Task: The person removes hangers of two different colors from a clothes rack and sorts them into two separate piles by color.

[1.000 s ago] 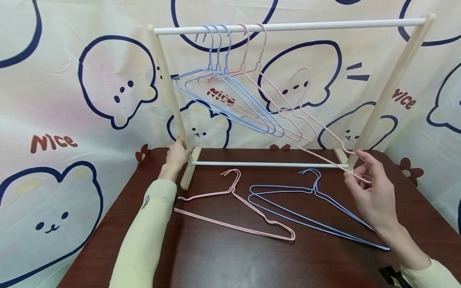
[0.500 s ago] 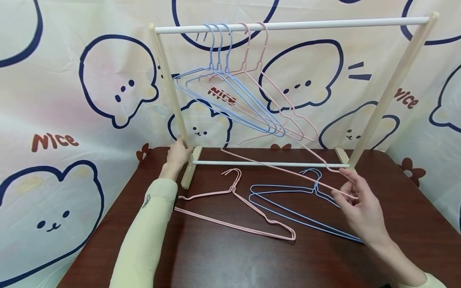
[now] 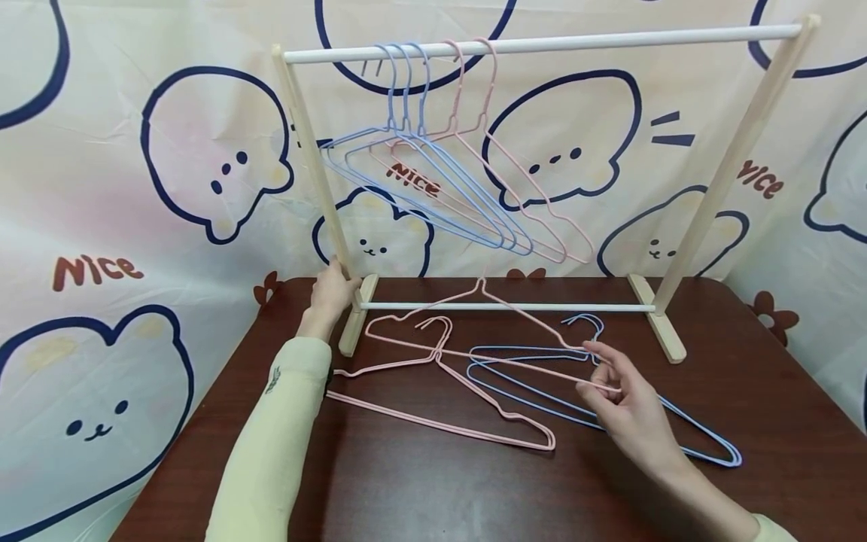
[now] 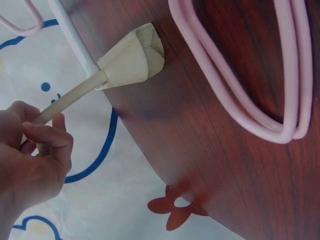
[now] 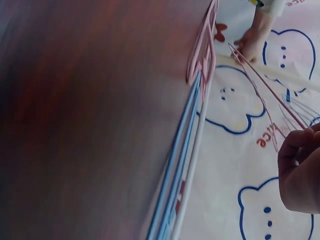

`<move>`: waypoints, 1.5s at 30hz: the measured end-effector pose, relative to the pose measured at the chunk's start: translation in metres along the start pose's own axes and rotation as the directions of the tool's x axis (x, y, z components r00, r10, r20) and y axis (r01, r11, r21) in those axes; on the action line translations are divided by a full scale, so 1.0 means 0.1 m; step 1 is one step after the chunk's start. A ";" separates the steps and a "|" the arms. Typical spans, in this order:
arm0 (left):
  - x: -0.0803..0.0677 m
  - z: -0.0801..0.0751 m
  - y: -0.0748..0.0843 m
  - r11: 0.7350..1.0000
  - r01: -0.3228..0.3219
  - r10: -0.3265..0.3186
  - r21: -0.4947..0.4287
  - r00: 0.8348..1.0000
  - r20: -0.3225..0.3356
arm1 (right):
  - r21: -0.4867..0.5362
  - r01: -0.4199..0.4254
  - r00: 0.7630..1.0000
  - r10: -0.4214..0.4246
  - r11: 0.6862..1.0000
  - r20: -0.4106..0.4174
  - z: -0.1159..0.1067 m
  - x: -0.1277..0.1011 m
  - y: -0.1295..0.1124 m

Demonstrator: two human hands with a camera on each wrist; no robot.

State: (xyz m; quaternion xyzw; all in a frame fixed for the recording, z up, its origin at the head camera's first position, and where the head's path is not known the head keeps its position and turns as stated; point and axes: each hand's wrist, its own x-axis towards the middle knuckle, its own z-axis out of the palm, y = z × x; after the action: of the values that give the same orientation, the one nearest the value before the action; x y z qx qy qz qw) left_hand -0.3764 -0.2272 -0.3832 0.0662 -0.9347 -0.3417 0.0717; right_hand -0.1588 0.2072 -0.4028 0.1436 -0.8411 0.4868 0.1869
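Note:
My left hand [image 3: 330,292] grips the pale wooden left post [image 3: 309,154] of a hanger rack near its foot. In the left wrist view the fingers [image 4: 52,140] curl round that post. My right hand [image 3: 633,410] pinches one end of a pink clothes hanger [image 3: 524,316] between thumb and fingers. This hanger is held above the table, its other end pointing left and its hook hard to make out. Below it lie pink hangers [image 3: 474,433] and blue hangers [image 3: 535,399] on the table. Three blue hangers [image 3: 408,90] and two pink hangers [image 3: 489,90] hang from the rack's white top rail [image 3: 609,40].
The rack's right post [image 3: 738,158] stands on a wooden foot [image 3: 667,335] at the back right. A white lower rail [image 3: 406,306] joins both sides near the dark brown tabletop [image 3: 433,497]. A printed cloth [image 3: 223,316] covers the wall behind.
My right hand has brought the pink hanger down and to the left, from under the rack's top rail to just above the hangers on the table. The left hand keeps its place.

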 end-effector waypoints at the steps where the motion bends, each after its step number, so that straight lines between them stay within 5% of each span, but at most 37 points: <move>1: 0.00 0.00 0.00 1.000 -0.001 0.001 0.000 1.000 0.000 | 0.023 -0.013 1.000 0.013 1.000 0.019 0.03 0.00 0.00; 10: -0.01 0.00 -0.02 1.000 -0.015 0.015 0.000 1.000 -0.005 | 0.188 -0.084 0.991 0.062 0.979 0.119 0.26 -0.02 -0.07; 29: 0.00 -0.01 -0.02 1.000 -0.025 0.025 0.001 1.000 0.003 | 0.235 -0.228 0.944 0.155 0.945 0.293 0.46 0.04 -0.14; 39: -0.02 -0.01 -0.01 0.999 -0.034 0.034 -0.018 0.999 0.011 | -0.073 -0.240 0.912 0.251 0.968 0.324 0.42 0.02 -0.02; 45: -0.02 -0.02 0.00 0.999 -0.030 0.031 -0.021 0.999 0.011 | -0.229 -0.129 0.895 0.213 0.965 0.392 0.36 0.00 0.02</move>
State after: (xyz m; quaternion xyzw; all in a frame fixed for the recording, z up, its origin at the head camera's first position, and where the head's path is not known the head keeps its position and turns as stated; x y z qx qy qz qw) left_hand -0.3742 -0.2279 -0.3823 0.0492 -0.9324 -0.3507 0.0722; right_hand -0.1656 0.1769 -0.4202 0.1492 -0.9148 0.3746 -0.0254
